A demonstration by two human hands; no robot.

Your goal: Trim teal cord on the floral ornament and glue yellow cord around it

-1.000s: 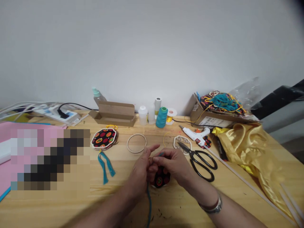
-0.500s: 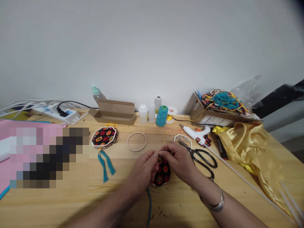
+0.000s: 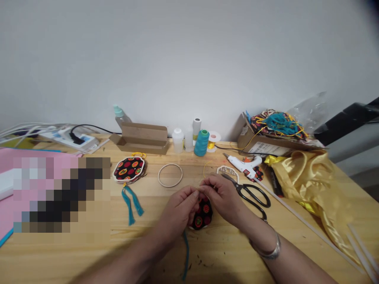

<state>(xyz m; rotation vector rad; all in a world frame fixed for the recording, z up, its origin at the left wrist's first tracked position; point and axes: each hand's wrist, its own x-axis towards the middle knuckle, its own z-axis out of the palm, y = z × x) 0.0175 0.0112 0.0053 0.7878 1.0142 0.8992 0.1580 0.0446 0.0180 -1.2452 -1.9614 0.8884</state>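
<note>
Left hand point(image 3: 181, 207) and right hand point(image 3: 221, 197) together at fingertips; cannot tell what they clamp. Patterned piece point(image 3: 203, 217) between hands, showing more than second ago as left finger folds in, suggesting finer pinch-work. Teal cord point(image 3: 186, 256) trails below left hand.

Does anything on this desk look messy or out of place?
Two things, mildly. Dark specks dot the wooden table on the near side of the patterned piece, perhaps scraps, too small to identify. At the back right, teal cord lies tangled in the overfull cardboard box. No clear spill or damage shows.
</note>
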